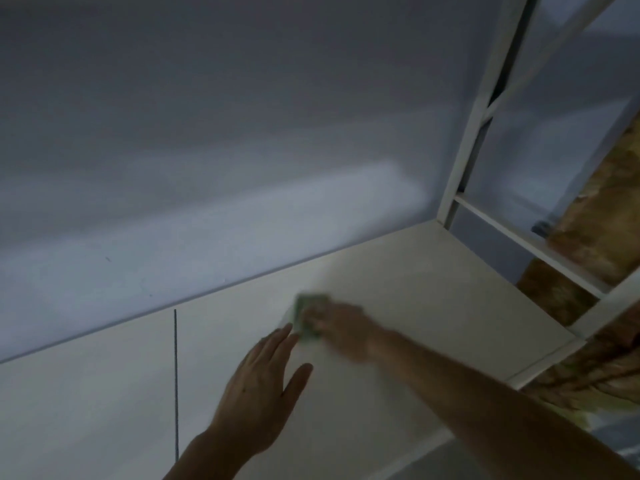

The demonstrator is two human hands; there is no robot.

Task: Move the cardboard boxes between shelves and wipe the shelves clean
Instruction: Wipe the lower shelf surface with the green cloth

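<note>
- One green cloth [306,315], no legible writing, on the white shelf [398,299].
- My right hand [341,327] presses it; grip blurred, cannot tell.
- My left hand [258,386]: released, flat beside the cloth.

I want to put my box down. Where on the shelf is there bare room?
Left of the dark seam, up to the wall. Also between the right hand and the corner post. It is crowded mid-shelf: left hand, green cloth.
</note>
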